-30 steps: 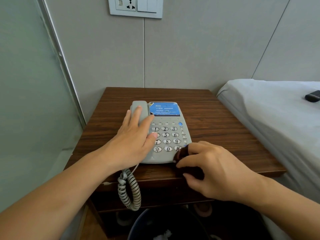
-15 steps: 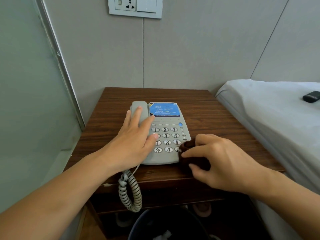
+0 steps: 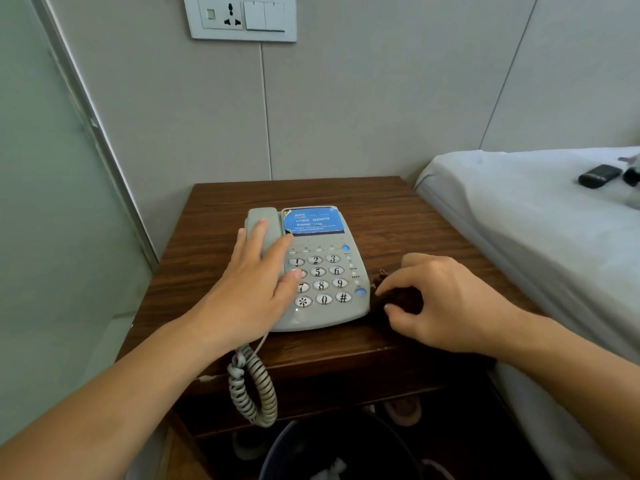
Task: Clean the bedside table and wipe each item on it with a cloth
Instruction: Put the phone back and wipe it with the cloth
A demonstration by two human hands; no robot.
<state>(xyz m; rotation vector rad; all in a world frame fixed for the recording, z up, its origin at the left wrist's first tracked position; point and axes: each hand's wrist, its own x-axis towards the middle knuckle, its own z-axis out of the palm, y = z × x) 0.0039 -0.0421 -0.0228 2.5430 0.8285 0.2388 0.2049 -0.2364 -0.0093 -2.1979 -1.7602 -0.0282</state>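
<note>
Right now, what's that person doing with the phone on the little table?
A person is cleaning a grey telephone that sits on a wooden bedside table. The left hand lies flat over the handset and keypad, holding the phone steady. The right hand grips a dark brown cloth bunched against the phone's right edge on the tabletop. The curly cord hangs off the front of the table, above a bin. A bed stands to the right.

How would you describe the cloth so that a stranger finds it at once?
Start at the wooden bedside table beside the bed. Right of the grey telephone, the right hand grips a dark brown cloth, the only soft, crumpled thing there.
</note>
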